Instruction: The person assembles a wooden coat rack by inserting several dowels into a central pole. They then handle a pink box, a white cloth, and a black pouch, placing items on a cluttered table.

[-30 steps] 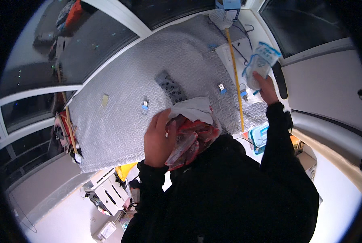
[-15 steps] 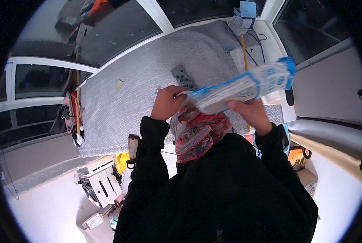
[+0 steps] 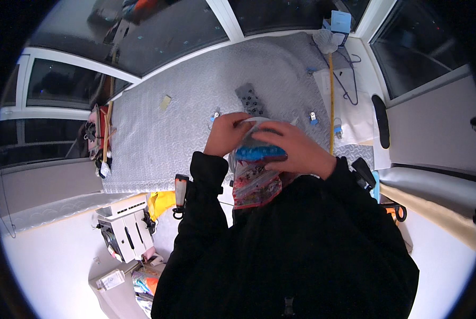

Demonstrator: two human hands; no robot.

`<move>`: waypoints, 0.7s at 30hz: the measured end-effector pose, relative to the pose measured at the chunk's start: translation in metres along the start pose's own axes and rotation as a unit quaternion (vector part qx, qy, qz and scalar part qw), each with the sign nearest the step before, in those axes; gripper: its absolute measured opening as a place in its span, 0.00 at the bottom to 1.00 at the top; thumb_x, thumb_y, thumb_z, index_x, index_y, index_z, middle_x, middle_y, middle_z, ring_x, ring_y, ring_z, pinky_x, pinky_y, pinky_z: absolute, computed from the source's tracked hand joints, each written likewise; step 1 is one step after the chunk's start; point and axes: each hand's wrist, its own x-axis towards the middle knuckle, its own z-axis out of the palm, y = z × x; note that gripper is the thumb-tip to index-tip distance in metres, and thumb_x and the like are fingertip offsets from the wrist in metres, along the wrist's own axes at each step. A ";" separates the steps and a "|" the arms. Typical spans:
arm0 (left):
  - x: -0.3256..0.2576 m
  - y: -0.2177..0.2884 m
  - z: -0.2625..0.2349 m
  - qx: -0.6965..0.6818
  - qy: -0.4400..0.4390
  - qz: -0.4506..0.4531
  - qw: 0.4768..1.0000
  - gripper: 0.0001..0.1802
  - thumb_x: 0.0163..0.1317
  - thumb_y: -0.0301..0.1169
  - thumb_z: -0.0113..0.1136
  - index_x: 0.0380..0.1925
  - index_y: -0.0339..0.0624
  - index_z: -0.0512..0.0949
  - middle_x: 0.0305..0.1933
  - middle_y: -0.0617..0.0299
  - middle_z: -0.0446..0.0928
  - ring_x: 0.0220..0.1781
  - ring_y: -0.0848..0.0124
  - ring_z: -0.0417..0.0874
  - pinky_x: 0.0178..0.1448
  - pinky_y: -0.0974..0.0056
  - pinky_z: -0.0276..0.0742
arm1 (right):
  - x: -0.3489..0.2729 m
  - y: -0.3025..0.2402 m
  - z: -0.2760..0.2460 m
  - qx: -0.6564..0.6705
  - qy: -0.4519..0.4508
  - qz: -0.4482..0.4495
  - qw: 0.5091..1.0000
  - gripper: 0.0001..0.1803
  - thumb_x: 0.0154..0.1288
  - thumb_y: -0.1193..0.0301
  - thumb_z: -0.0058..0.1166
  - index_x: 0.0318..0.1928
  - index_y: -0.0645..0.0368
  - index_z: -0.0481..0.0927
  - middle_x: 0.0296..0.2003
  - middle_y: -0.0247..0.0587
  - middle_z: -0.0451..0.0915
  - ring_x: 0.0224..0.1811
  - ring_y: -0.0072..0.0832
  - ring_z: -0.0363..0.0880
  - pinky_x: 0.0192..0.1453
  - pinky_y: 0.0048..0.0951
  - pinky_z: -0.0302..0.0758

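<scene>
A clear plastic bag with red printed patterns [image 3: 255, 187] hangs in front of my body. My left hand [image 3: 226, 135] is closed on the bag's rim at its left side. My right hand [image 3: 297, 148] curves over the mouth of the bag, its fingers and thumb around a blue-and-white plastic package [image 3: 259, 153]. Most of that package is hidden by the bag and the hand. Just beyond both hands, a grey cloth with dark paw prints [image 3: 250, 100] lies on the silvery quilted mat [image 3: 195, 90].
On the right are a fly swatter with a yellow handle [image 3: 331, 80], a dark clothes hanger [image 3: 349, 93] and a long black pad [image 3: 380, 122]. A light-blue box [image 3: 340, 22] stands at the far corner. Small blue-and-white clips [image 3: 313, 118] dot the mat. Left below stands a white cabinet [image 3: 129, 234].
My right hand has brought the blue-and-white package from the right, above the mat, down into the bag's mouth. My left hand keeps hold of the rim.
</scene>
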 end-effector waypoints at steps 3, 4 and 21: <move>0.003 -0.004 -0.006 -0.029 -0.017 0.012 0.999 0.13 0.58 0.28 0.62 0.42 0.35 0.83 0.34 0.52 0.84 0.34 0.72 0.83 0.41 0.65 0.77 | 0.006 0.001 0.007 -0.031 -0.075 -0.069 0.994 0.16 0.57 0.72 0.55 0.48 0.54 0.79 0.46 0.40 0.78 0.49 0.44 0.77 0.54 0.42 0.73; 0.004 -0.004 -0.006 -0.004 0.001 0.007 1.000 0.12 0.58 0.27 0.62 0.41 0.34 0.83 0.34 0.52 0.84 0.35 0.70 0.83 0.42 0.64 0.77 | 0.010 0.006 0.013 -0.048 -0.090 -0.082 0.991 0.16 0.56 0.72 0.55 0.47 0.55 0.80 0.44 0.40 0.79 0.47 0.43 0.78 0.52 0.41 0.74; -0.116 0.039 0.041 0.188 0.024 0.028 0.981 0.31 0.49 0.25 0.64 0.57 0.44 0.72 0.57 0.52 0.72 0.58 0.51 0.74 0.60 0.54 0.73 | -0.051 0.051 -0.031 0.164 0.054 0.285 0.943 0.10 0.68 0.76 0.50 0.46 0.64 0.81 0.40 0.42 0.84 0.44 0.27 0.82 0.49 0.27 0.76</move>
